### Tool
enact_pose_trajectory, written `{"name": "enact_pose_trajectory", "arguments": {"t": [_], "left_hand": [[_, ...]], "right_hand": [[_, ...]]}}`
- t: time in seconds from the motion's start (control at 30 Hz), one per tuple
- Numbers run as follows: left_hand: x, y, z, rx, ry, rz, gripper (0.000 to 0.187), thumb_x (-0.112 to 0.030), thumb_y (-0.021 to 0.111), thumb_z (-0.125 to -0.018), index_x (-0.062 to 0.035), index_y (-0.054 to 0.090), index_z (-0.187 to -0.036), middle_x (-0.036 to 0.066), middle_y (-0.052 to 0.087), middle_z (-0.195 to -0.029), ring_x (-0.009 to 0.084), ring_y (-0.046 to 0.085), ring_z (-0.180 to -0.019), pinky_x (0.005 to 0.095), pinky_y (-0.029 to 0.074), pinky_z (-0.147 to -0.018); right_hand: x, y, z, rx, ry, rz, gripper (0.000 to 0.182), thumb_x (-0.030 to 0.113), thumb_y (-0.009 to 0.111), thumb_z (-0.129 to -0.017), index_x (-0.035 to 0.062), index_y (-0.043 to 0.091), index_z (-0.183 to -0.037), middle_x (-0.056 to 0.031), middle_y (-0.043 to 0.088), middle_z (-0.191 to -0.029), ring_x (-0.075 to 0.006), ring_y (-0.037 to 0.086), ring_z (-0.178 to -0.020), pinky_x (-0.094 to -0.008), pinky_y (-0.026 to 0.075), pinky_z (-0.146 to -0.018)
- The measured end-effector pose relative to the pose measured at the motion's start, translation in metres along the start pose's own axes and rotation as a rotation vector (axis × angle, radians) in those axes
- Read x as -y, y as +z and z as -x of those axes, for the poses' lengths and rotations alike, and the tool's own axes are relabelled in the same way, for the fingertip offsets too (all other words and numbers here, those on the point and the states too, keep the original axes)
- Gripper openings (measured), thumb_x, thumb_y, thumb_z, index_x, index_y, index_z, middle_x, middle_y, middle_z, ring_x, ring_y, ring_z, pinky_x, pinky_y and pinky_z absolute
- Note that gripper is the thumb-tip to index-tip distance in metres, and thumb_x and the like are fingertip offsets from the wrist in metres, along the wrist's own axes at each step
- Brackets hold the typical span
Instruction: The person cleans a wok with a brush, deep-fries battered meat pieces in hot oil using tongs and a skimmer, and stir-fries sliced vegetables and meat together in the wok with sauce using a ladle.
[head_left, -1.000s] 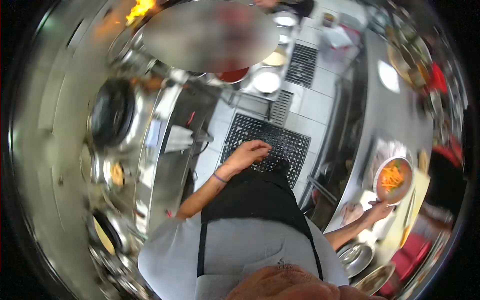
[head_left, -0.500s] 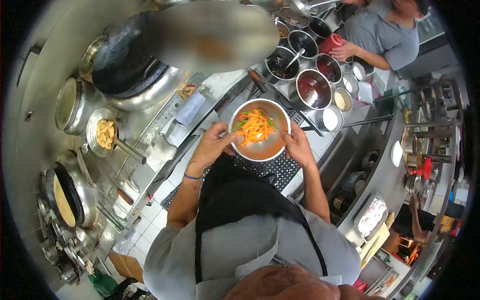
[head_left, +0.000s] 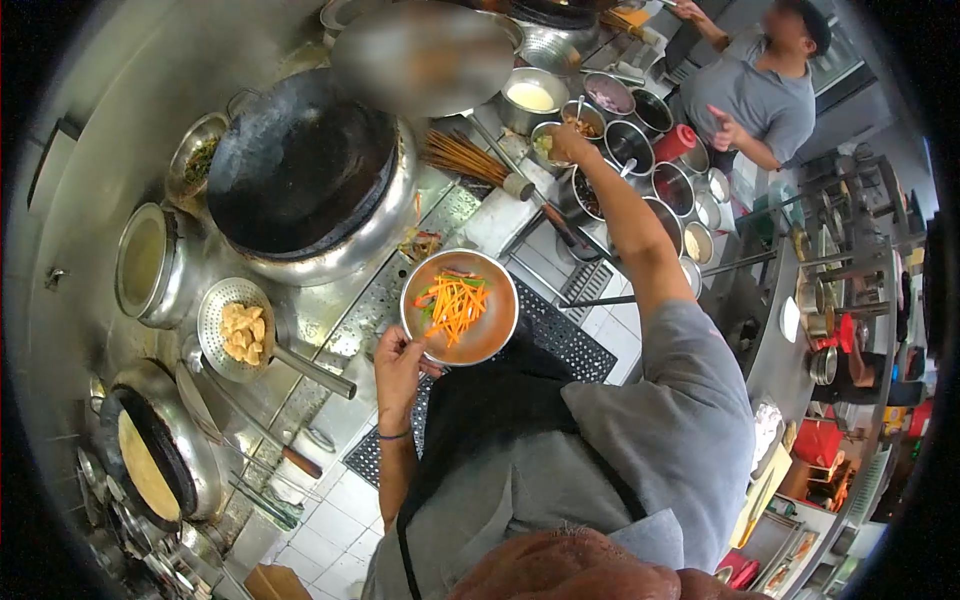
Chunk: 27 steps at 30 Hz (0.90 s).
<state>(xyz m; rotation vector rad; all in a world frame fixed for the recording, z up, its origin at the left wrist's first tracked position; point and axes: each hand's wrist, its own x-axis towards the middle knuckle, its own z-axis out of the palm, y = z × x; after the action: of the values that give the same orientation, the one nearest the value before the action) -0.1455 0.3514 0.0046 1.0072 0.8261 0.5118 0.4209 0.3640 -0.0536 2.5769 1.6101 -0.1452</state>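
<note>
A round steel bowl (head_left: 492, 335) was clamped at its rim by the left hand (head_left: 402, 358).
The right hand (head_left: 570, 146) was stretched to round metal pots (head_left: 674, 190), its grip not discernible; a black wok (head_left: 300, 165) was seen beyond the bowl.

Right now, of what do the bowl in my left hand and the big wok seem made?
The bowl looks like smooth, shiny metal, probably stainless steel: bright silvery rim, glossy inside. The big wok looks like blackened iron or carbon steel: dark surface, dull grey patches.
</note>
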Motion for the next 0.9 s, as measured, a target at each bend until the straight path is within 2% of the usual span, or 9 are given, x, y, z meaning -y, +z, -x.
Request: {"name": "enact_pose_trajectory", "arguments": {"t": [0.1, 0.2, 0.23, 0.33, 0.37, 0.5, 0.73, 0.87, 0.9], "left_hand": [[0.000, -0.002, 0.004, -0.027, 0.004, 0.043, 0.007, -0.001, 0.055, -0.090, -0.0027, 0.049, -0.086, 0.010, 0.062, -0.072, 0.0167, 0.064, -0.051, 0.0278, 0.056, -0.044], [0.001, -0.006, 0.002, -0.064, -0.025, 0.029, 0.009, -0.001, 0.055, -0.091, -0.0027, 0.049, -0.085, 0.010, 0.062, -0.072, 0.0167, 0.064, -0.052, 0.0274, 0.056, -0.044], [0.000, -0.004, 0.000, -0.078, -0.016, 0.025, 0.009, -0.001, 0.055, -0.091, -0.0028, 0.049, -0.084, 0.010, 0.062, -0.072, 0.0167, 0.064, -0.052, 0.0274, 0.056, -0.044], [-0.001, 0.004, -0.014, -0.105, 0.008, 0.011, 0.011, -0.003, 0.057, -0.092, -0.0029, 0.049, -0.084, 0.010, 0.062, -0.072, 0.0169, 0.064, -0.051, 0.0274, 0.056, -0.044], [0.003, 0.005, -0.023, -0.110, 0.019, 0.007, 0.011, -0.003, 0.057, -0.092, -0.0029, 0.049, -0.084, 0.010, 0.061, -0.072, 0.0170, 0.064, -0.052, 0.0275, 0.056, -0.044], [-0.012, 0.036, -0.047, -0.144, 0.047, 0.025, 0.012, -0.005, 0.058, -0.093, -0.0029, 0.049, -0.084, 0.010, 0.062, -0.074, 0.0187, 0.065, -0.052, 0.0284, 0.057, -0.045], [-0.024, 0.096, -0.110, -0.106, 0.005, -0.028, 0.012, -0.006, 0.059, -0.092, -0.0028, 0.050, -0.084, 0.012, 0.064, -0.077, 0.0189, 0.066, -0.054, 0.0297, 0.058, -0.046], [-0.029, 0.130, -0.147, -0.131, 0.003, -0.072, 0.010, -0.002, 0.057, -0.091, -0.0023, 0.049, -0.084, 0.012, 0.064, -0.078, 0.0182, 0.065, -0.055, 0.0306, 0.059, -0.046], [-0.025, 0.135, -0.157, -0.146, 0.008, -0.072, 0.010, -0.002, 0.056, -0.090, -0.0021, 0.049, -0.084, 0.012, 0.064, -0.078, 0.0182, 0.065, -0.055, 0.0307, 0.059, -0.047]], "right_hand": [[0.006, 0.002, -0.012, 0.197, 0.056, 0.013, 0.041, 0.020, 0.064, -0.073, 0.0094, 0.068, -0.113, -0.0232, 0.064, -0.117, -0.0391, 0.059, -0.115, -0.0446, 0.052, -0.089], [0.010, 0.010, -0.011, 0.091, 0.021, 0.056, 0.046, 0.020, 0.063, -0.070, 0.0080, 0.067, -0.114, -0.0188, 0.071, -0.097, -0.0397, 0.068, -0.094, -0.0490, 0.053, -0.080], [0.004, 0.024, -0.026, 0.141, 0.011, 0.132, 0.033, 0.015, 0.059, -0.074, 0.0045, 0.070, -0.103, -0.0189, 0.071, -0.095, -0.0368, 0.070, -0.089, -0.0488, 0.054, -0.078], [-0.021, 0.065, -0.047, 0.174, -0.184, 0.253, 0.031, 0.015, 0.059, -0.079, 0.0057, 0.070, -0.107, -0.0177, 0.072, -0.094, -0.0415, 0.069, -0.088, -0.0474, 0.055, -0.083], [-0.024, 0.061, -0.035, 0.039, -0.203, 0.125, 0.021, 0.008, 0.057, -0.076, -0.0009, 0.071, -0.089, -0.0221, 0.070, -0.091, -0.0392, 0.069, -0.085, -0.0472, 0.055, -0.076], [-0.007, 0.011, -0.002, -0.256, -0.006, -0.210, 0.015, 0.008, 0.063, -0.076, 0.0016, 0.072, -0.086, -0.0231, 0.069, -0.083, -0.0395, 0.069, -0.080, -0.0463, 0.055, -0.072], [-0.029, 0.034, 0.009, -0.369, 0.087, -0.471, 0.015, 0.016, 0.068, -0.081, 0.0098, 0.075, -0.092, -0.0232, 0.069, -0.084, -0.0417, 0.067, -0.080, -0.0478, 0.054, -0.074], [-0.027, 0.019, 0.029, -0.397, 0.223, -0.715, 0.020, 0.008, 0.069, -0.079, 0.0075, 0.073, -0.099, -0.0248, 0.068, -0.086, -0.0426, 0.067, -0.086, -0.0471, 0.054, -0.078], [-0.024, 0.006, 0.040, -0.352, 0.226, -0.883, 0.021, 0.004, 0.070, -0.082, 0.0026, 0.070, -0.103, -0.0168, 0.070, -0.077, -0.0252, 0.071, -0.075, -0.0377, 0.055, -0.062]]}}
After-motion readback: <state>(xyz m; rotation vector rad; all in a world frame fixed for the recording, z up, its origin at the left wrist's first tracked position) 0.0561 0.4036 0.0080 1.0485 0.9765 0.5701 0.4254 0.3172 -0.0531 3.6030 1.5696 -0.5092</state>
